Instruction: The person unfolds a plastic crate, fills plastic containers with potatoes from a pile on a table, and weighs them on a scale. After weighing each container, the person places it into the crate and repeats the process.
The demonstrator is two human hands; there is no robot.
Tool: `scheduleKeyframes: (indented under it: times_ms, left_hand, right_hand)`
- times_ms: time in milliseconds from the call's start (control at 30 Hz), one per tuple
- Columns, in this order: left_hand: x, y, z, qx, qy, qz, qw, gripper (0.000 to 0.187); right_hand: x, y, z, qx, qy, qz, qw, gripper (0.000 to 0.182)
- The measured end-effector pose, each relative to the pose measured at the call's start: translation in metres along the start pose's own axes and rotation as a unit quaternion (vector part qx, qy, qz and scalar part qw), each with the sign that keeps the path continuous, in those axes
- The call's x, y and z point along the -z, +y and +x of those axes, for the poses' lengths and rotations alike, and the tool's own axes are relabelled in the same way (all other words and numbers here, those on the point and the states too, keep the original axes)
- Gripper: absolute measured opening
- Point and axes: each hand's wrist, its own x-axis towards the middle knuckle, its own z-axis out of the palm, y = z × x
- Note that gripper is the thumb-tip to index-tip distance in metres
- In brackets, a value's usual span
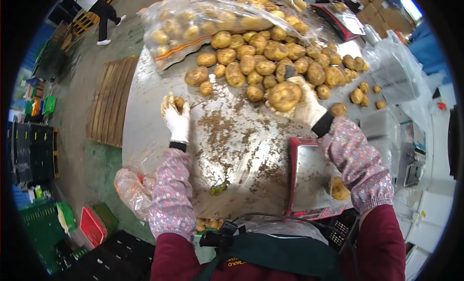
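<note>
My left hand (177, 120), in a white glove, has its fingers curled round a small dark potato (179, 103) above the left side of the metal table. A large potato (284, 96) sits in the grip of my right hand (309, 106), also gloved, at the near edge of a heap of loose potatoes (265, 67). Soil clings to that glove. Below my right forearm stands a red-framed scale (303, 165), with one potato (339, 188) on its plate.
Loose soil (227, 129) and a green scrap (219, 188) lie on the metal table (152, 117). Behind the heap is a clear bag of potatoes (193, 27). A second scale (340, 21) stands at the back right. Wooden pallets (111, 100) lie left; a person (96, 13) is beyond them.
</note>
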Motion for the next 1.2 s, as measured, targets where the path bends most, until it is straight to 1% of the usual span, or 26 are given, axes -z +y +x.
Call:
scheduleKeyframes:
  times_ms: [100, 133, 167, 233, 267, 300, 367, 433, 467, 500, 533, 567, 600, 633, 667, 700, 767, 833, 867, 900, 967, 1000, 1033, 1067, 1100, 1200]
  left_hand:
    - [-0.028, -0.008, 0.019, -0.009, -0.003, 0.040, 0.999, 0.060]
    - [-0.033, -0.004, 0.021, 0.038, -0.050, 0.024, 0.998, 0.057]
    - [-0.040, 0.002, 0.021, 0.082, -0.099, 0.010, 0.992, 0.053]
    - [-0.060, 0.026, 0.008, 0.043, -0.079, -0.028, 0.996, 0.046]
    - [-0.072, 0.038, 0.004, 0.008, -0.055, -0.032, 0.998, 0.046]
    - [-0.086, 0.046, 0.001, -0.027, -0.031, -0.038, 0.998, 0.046]
    - [-0.110, 0.060, 0.002, -0.097, -0.013, -0.058, 0.994, 0.048]
    - [-0.108, 0.102, 0.003, -0.063, -0.055, -0.109, 0.991, 0.052]
    - [-0.093, 0.127, 0.000, 0.012, -0.121, -0.120, 0.985, 0.052]
    - [-0.117, 0.110, -0.006, 0.036, -0.162, -0.223, 0.961, 0.054]
    - [-0.142, 0.085, -0.012, 0.012, -0.175, -0.193, 0.966, 0.064]
    - [-0.108, 0.122, -0.018, -0.015, -0.183, -0.006, 0.983, 0.073]
    - [-0.107, 0.127, -0.026, -0.069, -0.164, 0.068, 0.982, 0.079]
    - [-0.094, 0.151, -0.037, -0.148, -0.070, 0.204, 0.965, 0.074]
    - [-0.090, 0.164, -0.037, -0.196, -0.065, 0.139, 0.968, 0.071]
    - [-0.089, 0.174, -0.041, -0.239, -0.068, 0.073, 0.966, 0.067]
    - [-0.097, 0.191, -0.046, -0.291, -0.136, -0.038, 0.946, 0.050]
    - [-0.095, 0.228, -0.061, -0.161, -0.185, -0.314, 0.917, 0.041]
    - [-0.061, 0.269, -0.077, -0.160, -0.184, -0.292, 0.925, 0.038]
    - [-0.037, 0.304, -0.097, -0.065, -0.224, -0.401, 0.886, 0.036]
    - [-0.015, 0.328, -0.141, -0.207, -0.213, -0.373, 0.879, 0.038]
    - [0.017, 0.353, -0.170, -0.179, -0.307, -0.390, 0.850, 0.035]
    - [0.011, 0.354, -0.208, -0.200, -0.322, -0.388, 0.840, 0.036]
    - [0.025, 0.376, -0.231, -0.281, -0.341, -0.299, 0.846, 0.041]
    - [0.036, 0.399, -0.253, -0.358, -0.353, -0.204, 0.840, 0.047]
    - [0.021, 0.415, -0.305, -0.320, -0.356, -0.129, 0.868, 0.064]
  right_hand:
    - [0.042, -0.030, -0.048, 0.082, -0.067, 0.030, 0.994, 0.064]
    - [0.069, -0.031, -0.068, 0.220, 0.024, -0.240, 0.945, 0.060]
    - [0.090, -0.024, -0.086, 0.333, 0.115, -0.485, 0.800, 0.055]
    - [0.069, -0.016, -0.122, 0.229, 0.108, -0.148, 0.956, 0.050]
    - [0.080, -0.024, -0.129, 0.158, 0.106, 0.029, 0.981, 0.048]
    - [0.073, -0.019, -0.141, 0.170, 0.139, 0.023, 0.975, 0.053]
    - [0.043, -0.009, -0.171, 0.128, 0.051, -0.001, 0.990, 0.049]
    - [0.053, 0.000, -0.181, 0.125, 0.060, 0.032, 0.990, 0.052]
    - [0.054, 0.006, -0.189, 0.142, 0.045, 0.051, 0.988, 0.053]
    - [0.053, 0.012, -0.198, 0.156, 0.067, 0.086, 0.982, 0.054]
    - [0.060, 0.015, -0.205, 0.164, 0.058, 0.101, 0.980, 0.053]
    - [0.067, 0.017, -0.210, 0.169, 0.043, 0.114, 0.978, 0.053]
    - [0.070, 0.019, -0.218, 0.182, 0.017, 0.109, 0.977, 0.054]
    - [0.068, 0.021, -0.225, 0.190, -0.009, 0.105, 0.976, 0.056]
    - [0.066, 0.019, -0.231, 0.175, -0.014, 0.144, 0.974, 0.055]
    - [0.061, 0.023, -0.234, 0.249, 0.052, 0.087, 0.963, 0.056]
    - [0.070, 0.022, -0.253, 0.255, 0.081, 0.013, 0.963, 0.057]
    - [0.073, 0.032, -0.279, 0.314, 0.112, -0.070, 0.940, 0.057]
    - [0.076, 0.039, -0.296, 0.368, 0.155, -0.171, 0.901, 0.051]
    - [0.079, 0.047, -0.308, 0.414, 0.193, -0.268, 0.848, 0.045]
    - [0.078, 0.067, -0.328, 0.418, 0.310, -0.297, 0.801, 0.044]
    - [0.087, 0.078, -0.330, 0.425, 0.340, -0.309, 0.780, 0.045]
    - [0.099, 0.093, -0.329, 0.432, 0.370, -0.321, 0.757, 0.047]
    - [0.106, 0.110, -0.325, 0.452, 0.404, -0.323, 0.727, 0.050]
    - [0.106, 0.121, -0.324, 0.466, 0.446, -0.396, 0.654, 0.054]
    - [0.119, 0.144, -0.317, 0.466, 0.486, -0.541, 0.503, 0.052]
